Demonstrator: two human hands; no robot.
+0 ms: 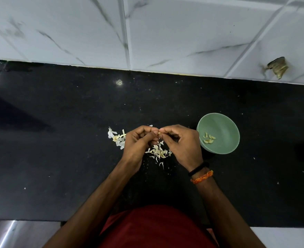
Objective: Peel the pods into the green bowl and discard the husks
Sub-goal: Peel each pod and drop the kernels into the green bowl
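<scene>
Both forearms reach over the black counter (pixel 58 158), and just under the hands lies a heap of papery husks (pixel 158 152). The left hand (pixel 138 140) and right hand (pixel 179 142) meet fingertip to fingertip, each pinching one small pod (pixel 159 133) between them; it looks light, stiff and slippery, best nipped at its tip. The green bowl (pixel 224 122), just beside the right hand, holds peeled pieces (pixel 209 137).

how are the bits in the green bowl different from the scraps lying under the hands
The pieces in the bowl are pale yellow, plump and curved; the scraps on the counter are whiter, thin and flaky. The bowl pieces are few and sit close together inside the green bowl; the scraps are many and scattered loose on the black counter. Both are small and light-coloured.
</scene>
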